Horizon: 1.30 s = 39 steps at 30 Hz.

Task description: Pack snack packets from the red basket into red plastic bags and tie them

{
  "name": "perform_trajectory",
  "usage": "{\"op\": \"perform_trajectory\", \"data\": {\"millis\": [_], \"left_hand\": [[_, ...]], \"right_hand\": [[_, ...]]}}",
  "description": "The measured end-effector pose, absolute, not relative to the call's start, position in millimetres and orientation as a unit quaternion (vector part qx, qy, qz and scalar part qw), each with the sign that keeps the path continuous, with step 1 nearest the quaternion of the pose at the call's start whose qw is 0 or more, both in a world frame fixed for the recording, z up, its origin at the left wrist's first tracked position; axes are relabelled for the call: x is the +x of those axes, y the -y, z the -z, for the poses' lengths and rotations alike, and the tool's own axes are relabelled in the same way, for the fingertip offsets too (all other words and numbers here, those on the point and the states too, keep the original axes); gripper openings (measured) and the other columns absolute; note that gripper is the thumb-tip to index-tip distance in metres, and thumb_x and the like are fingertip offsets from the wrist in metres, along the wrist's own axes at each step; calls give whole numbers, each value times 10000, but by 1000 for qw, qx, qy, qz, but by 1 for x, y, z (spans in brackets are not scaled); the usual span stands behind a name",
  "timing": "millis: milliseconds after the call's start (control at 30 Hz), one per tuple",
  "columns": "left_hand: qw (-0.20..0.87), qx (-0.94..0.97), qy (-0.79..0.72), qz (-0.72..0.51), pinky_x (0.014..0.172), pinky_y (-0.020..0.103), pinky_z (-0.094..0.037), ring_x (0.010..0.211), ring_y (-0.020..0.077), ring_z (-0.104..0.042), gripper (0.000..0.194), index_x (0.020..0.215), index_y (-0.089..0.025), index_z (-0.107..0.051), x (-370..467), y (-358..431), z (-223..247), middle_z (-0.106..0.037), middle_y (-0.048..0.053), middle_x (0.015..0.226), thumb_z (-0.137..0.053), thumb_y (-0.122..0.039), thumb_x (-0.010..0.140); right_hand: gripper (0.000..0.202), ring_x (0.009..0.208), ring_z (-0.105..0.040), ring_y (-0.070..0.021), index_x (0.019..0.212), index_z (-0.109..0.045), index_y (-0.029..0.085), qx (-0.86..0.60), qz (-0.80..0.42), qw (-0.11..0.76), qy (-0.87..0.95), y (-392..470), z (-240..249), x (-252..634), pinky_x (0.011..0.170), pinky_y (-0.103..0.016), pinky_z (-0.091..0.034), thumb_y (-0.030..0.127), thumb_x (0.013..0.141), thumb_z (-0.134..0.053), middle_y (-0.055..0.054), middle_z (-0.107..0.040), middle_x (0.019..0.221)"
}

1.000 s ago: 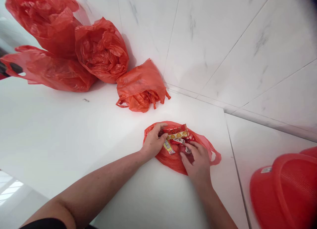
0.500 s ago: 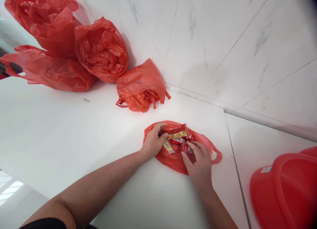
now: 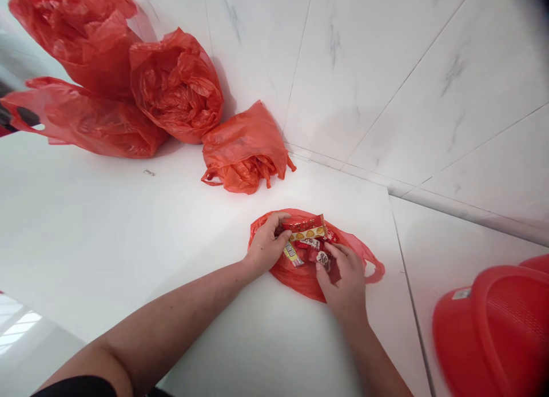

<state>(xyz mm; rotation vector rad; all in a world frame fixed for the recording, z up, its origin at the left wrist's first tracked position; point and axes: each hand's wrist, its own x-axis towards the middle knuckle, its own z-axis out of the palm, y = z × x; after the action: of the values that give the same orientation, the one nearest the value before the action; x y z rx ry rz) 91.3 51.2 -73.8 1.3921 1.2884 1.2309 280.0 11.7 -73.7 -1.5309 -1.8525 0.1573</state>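
Note:
A red plastic bag (image 3: 300, 285) lies flat on the white table, with several small wrapped snacks on it. My left hand (image 3: 266, 242) is closed on the left end of a red and cream snack packet (image 3: 307, 227). Below that packet lies a yellow and white packet (image 3: 293, 253), near my left thumb. My right hand (image 3: 343, 277) has its thumb and fingers bent around a red-wrapped candy (image 3: 323, 261) with a round white label bearing dark characters. Other red wrappers lie between the hands, partly covered.
Several crumpled red plastic bags (image 3: 175, 88) stand along the marbled wall at the back left. A smaller red bag (image 3: 249, 148) sits closer, against the wall. At the right are red plastic baskets (image 3: 467, 328), past a seam in the table (image 3: 128, 225). A tiny scrap (image 3: 148, 173) lies at left.
The candy at my right fingertips has turned and shifted slightly left, so its round white label now faces up. My left hand and its packet have stayed in place.

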Motion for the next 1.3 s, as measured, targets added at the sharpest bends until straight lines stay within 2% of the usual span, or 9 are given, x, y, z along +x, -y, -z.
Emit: {"op": "perform_trajectory", "data": {"millis": [200,333,567,800,1300], "left_hand": [[426,552,-516,-497,775,323,-476,876,165,-585,308,1123,-246,-503,91,-51,74,-618,16,986,-495,-167,825],[424,554,-516,-497,769,322,-479,878,166,-585,312,1128,-249,-499,91,-52,75,-620,17,987,-494,-169,827],[420,558,-517,-495,784,329,-481,895,171,-590,324,1141,-242,-501,91,-51,75,-624,24,1006,-499,-171,825],[425,551,-517,-499,775,330,-484,871,166,-596,318,1129,-240,-510,91,-51,74,-634,20,993,-504,-169,819],[427,555,-514,-495,765,326,-486,855,166,-595,309,1120,-238,-507,91,-50,73,-629,19,956,-499,-163,820]], "right_hand": [[535,1105,-495,-267,1237,-507,231,-597,-73,303,739,-12,77,278,916,-486,-453,171,708,-550,-89,-546,1177],[503,1025,-527,-247,1212,-515,228,-607,-77,315,725,-13,77,279,877,-460,-474,154,715,-527,-75,-587,1090],[526,1063,-509,-233,1214,-512,234,-600,-94,343,717,-11,75,278,871,-418,-492,125,700,-506,-68,-569,1122],[538,1062,-505,-256,1206,-522,242,-606,-81,339,715,-11,76,278,876,-473,-476,108,686,-486,-72,-567,1123],[559,1030,-518,-251,1204,-523,241,-610,-73,348,708,-11,76,279,842,-452,-479,98,666,-468,-77,-566,1112]]}}
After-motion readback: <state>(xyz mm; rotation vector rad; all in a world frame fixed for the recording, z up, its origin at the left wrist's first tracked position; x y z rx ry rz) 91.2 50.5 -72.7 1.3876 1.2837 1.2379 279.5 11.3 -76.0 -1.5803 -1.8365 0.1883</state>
